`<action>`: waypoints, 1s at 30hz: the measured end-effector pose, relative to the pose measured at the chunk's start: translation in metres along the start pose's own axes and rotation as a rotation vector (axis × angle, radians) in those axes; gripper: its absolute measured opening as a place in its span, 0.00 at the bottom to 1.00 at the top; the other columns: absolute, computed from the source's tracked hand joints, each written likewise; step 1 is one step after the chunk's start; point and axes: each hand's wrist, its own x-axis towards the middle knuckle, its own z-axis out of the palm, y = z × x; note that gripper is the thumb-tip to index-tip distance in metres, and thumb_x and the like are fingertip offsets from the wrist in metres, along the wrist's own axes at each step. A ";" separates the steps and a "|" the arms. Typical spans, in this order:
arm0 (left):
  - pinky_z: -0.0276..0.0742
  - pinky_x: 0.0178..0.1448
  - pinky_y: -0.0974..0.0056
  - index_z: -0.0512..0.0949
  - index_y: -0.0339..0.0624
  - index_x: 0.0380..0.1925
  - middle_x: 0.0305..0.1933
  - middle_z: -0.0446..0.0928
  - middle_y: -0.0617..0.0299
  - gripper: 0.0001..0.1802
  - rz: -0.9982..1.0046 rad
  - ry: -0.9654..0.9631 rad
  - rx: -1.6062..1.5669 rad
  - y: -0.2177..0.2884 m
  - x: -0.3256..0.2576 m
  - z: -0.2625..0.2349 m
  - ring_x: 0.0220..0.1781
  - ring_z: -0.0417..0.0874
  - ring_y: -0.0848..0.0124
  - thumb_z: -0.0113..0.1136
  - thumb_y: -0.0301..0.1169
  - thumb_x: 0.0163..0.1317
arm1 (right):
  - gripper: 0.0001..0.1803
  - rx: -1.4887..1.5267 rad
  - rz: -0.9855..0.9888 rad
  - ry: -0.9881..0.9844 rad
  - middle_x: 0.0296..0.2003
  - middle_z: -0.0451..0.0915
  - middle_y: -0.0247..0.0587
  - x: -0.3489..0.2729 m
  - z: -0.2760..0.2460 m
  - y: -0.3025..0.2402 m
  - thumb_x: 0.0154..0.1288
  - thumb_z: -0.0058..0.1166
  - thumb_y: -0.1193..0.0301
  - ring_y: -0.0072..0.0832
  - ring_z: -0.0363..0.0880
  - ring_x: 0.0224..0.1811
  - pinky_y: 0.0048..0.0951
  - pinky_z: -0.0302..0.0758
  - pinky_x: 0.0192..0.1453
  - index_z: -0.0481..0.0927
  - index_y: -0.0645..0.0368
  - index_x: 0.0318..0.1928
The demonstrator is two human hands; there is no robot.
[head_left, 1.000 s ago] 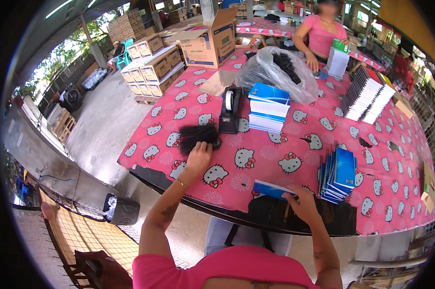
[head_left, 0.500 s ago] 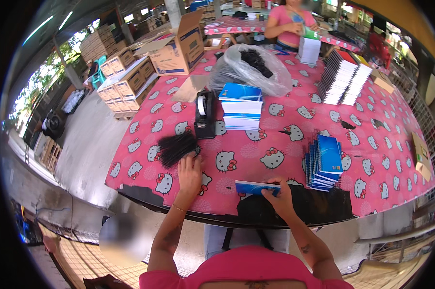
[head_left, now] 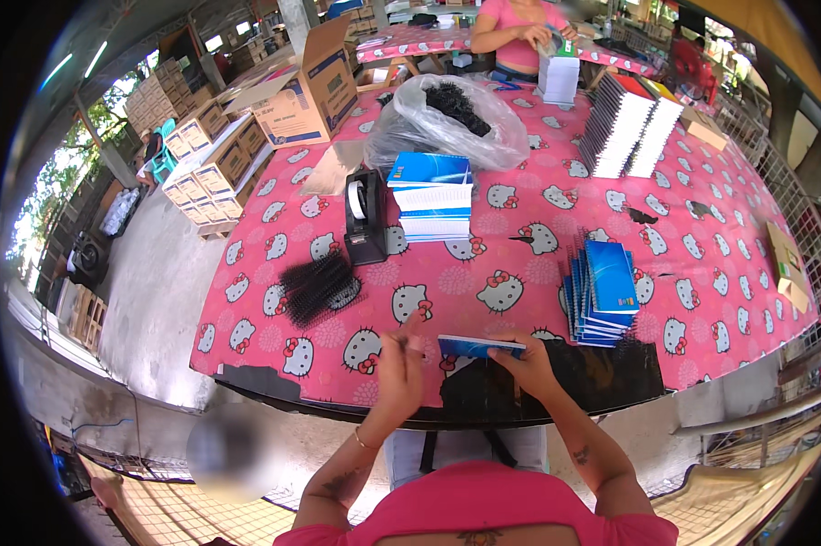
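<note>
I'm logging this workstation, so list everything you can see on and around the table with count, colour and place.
tablecloth: one, pink cartoon print, over table
black combs: one pile, table left
tape dispenser: one, black, centre
notebook stack: one, blue-white, centre
fanned notebooks: one stack, blue, right
plastic bag: one, clear, far centre
upright notebooks: one row, far right
cardboard box: one, open, far left
other person: one, pink top, far side
left hand: holding thin black piece
right hand: holding blue notebook

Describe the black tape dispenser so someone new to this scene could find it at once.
On the pink cartoon-cat tablecloth, look left of the neat stack of blue-covered notebooks. The tape dispenser stands upright right beside it. It is the only solid black block there, unlike the loose bristly pile of black binding combs nearer the person.
</note>
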 end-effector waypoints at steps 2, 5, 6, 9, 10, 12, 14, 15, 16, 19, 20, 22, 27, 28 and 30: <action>0.75 0.35 0.62 0.75 0.37 0.54 0.32 0.77 0.54 0.14 0.125 0.023 0.149 0.007 0.015 -0.008 0.29 0.76 0.68 0.58 0.28 0.71 | 0.10 -0.001 -0.014 -0.017 0.43 0.84 0.35 0.002 -0.003 0.004 0.67 0.61 0.78 0.20 0.78 0.45 0.23 0.72 0.53 0.84 0.65 0.48; 0.74 0.34 0.61 0.80 0.38 0.52 0.31 0.78 0.55 0.14 0.333 -0.113 0.403 0.017 0.022 -0.018 0.29 0.78 0.63 0.63 0.27 0.66 | 0.11 -0.073 0.025 -0.031 0.44 0.85 0.37 0.002 -0.007 0.004 0.68 0.60 0.78 0.20 0.79 0.47 0.23 0.73 0.54 0.84 0.65 0.50; 0.74 0.33 0.60 0.82 0.38 0.49 0.31 0.78 0.56 0.14 0.331 -0.158 0.424 0.013 0.021 -0.022 0.29 0.78 0.61 0.64 0.27 0.64 | 0.12 -0.069 0.038 -0.031 0.45 0.85 0.37 0.001 -0.007 0.004 0.68 0.60 0.77 0.20 0.79 0.47 0.23 0.73 0.55 0.84 0.65 0.51; 0.73 0.33 0.60 0.84 0.39 0.46 0.31 0.79 0.57 0.13 0.327 -0.179 0.451 0.000 0.020 -0.024 0.30 0.79 0.60 0.67 0.27 0.61 | 0.13 -0.056 0.063 -0.031 0.46 0.86 0.39 0.001 -0.004 0.003 0.69 0.60 0.77 0.21 0.80 0.48 0.25 0.74 0.57 0.84 0.65 0.53; 0.73 0.33 0.60 0.85 0.39 0.45 0.31 0.80 0.57 0.12 0.322 -0.168 0.451 -0.002 0.020 -0.024 0.30 0.79 0.60 0.68 0.27 0.60 | 0.14 -0.059 0.067 -0.033 0.46 0.86 0.39 0.000 -0.005 0.004 0.69 0.60 0.77 0.22 0.80 0.49 0.25 0.74 0.57 0.84 0.65 0.53; 0.73 0.32 0.60 0.85 0.40 0.45 0.31 0.80 0.58 0.12 0.409 -0.126 0.446 -0.003 0.024 -0.021 0.30 0.79 0.60 0.68 0.27 0.60 | 0.14 -0.069 0.051 -0.038 0.47 0.86 0.40 0.001 -0.003 0.004 0.69 0.60 0.78 0.23 0.81 0.49 0.26 0.74 0.58 0.83 0.65 0.53; 0.73 0.33 0.60 0.85 0.40 0.44 0.32 0.80 0.58 0.12 0.440 -0.114 0.439 -0.003 0.026 -0.017 0.31 0.80 0.60 0.68 0.27 0.60 | 0.13 -0.094 0.011 -0.037 0.47 0.86 0.40 0.001 -0.005 0.003 0.69 0.59 0.78 0.23 0.81 0.50 0.26 0.74 0.59 0.83 0.65 0.53; 0.74 0.34 0.59 0.85 0.40 0.44 0.32 0.80 0.58 0.11 0.426 -0.122 0.441 -0.002 0.025 -0.018 0.31 0.80 0.60 0.68 0.27 0.60 | 0.13 -0.100 0.001 -0.039 0.47 0.86 0.41 0.001 -0.005 0.004 0.68 0.59 0.78 0.24 0.81 0.50 0.26 0.74 0.59 0.83 0.65 0.52; 0.75 0.35 0.59 0.85 0.40 0.43 0.32 0.80 0.58 0.11 0.412 -0.129 0.447 0.000 0.024 -0.019 0.32 0.81 0.60 0.68 0.27 0.60 | 0.13 -0.104 -0.011 -0.043 0.47 0.86 0.41 0.001 -0.005 0.004 0.68 0.59 0.79 0.24 0.81 0.50 0.26 0.74 0.59 0.83 0.66 0.52; 0.78 0.37 0.61 0.83 0.39 0.48 0.35 0.80 0.55 0.16 0.397 -0.124 0.400 -0.003 0.029 -0.015 0.34 0.84 0.61 0.68 0.21 0.58 | 0.13 -0.147 -0.032 -0.043 0.47 0.86 0.41 0.001 -0.005 0.000 0.68 0.59 0.79 0.25 0.82 0.50 0.27 0.74 0.59 0.83 0.66 0.52; 0.78 0.38 0.61 0.83 0.39 0.48 0.35 0.80 0.55 0.16 0.338 -0.153 0.379 -0.004 0.030 -0.015 0.35 0.84 0.60 0.68 0.21 0.58 | 0.13 -0.167 -0.040 -0.041 0.47 0.86 0.41 0.002 -0.005 -0.002 0.68 0.59 0.79 0.26 0.82 0.50 0.27 0.74 0.59 0.83 0.66 0.52; 0.79 0.39 0.60 0.81 0.39 0.49 0.35 0.80 0.54 0.18 0.227 -0.214 0.332 -0.007 0.032 -0.014 0.36 0.84 0.59 0.68 0.21 0.57 | 0.13 -0.149 -0.034 -0.044 0.47 0.86 0.41 0.003 -0.006 0.002 0.68 0.59 0.78 0.26 0.82 0.50 0.27 0.74 0.59 0.83 0.65 0.52; 0.79 0.37 0.59 0.80 0.39 0.47 0.36 0.79 0.52 0.16 0.448 -0.387 0.416 0.007 0.048 -0.022 0.35 0.84 0.57 0.69 0.25 0.58 | 0.14 -0.121 -0.015 -0.018 0.47 0.86 0.41 -0.002 -0.006 0.010 0.69 0.60 0.77 0.26 0.82 0.52 0.28 0.74 0.60 0.84 0.62 0.53; 0.79 0.37 0.59 0.80 0.39 0.46 0.36 0.78 0.51 0.15 0.435 -0.425 0.432 0.009 0.047 -0.024 0.35 0.84 0.57 0.69 0.25 0.59 | 0.14 -0.132 -0.011 -0.038 0.47 0.86 0.40 0.000 -0.005 0.009 0.69 0.60 0.77 0.25 0.82 0.52 0.28 0.74 0.60 0.84 0.62 0.53; 0.79 0.36 0.55 0.80 0.43 0.45 0.34 0.78 0.52 0.13 0.411 -0.422 0.445 0.000 0.045 -0.023 0.36 0.84 0.55 0.68 0.31 0.61 | 0.14 -0.134 0.003 -0.074 0.47 0.86 0.40 0.002 -0.005 0.009 0.68 0.61 0.77 0.25 0.82 0.51 0.28 0.74 0.60 0.84 0.62 0.53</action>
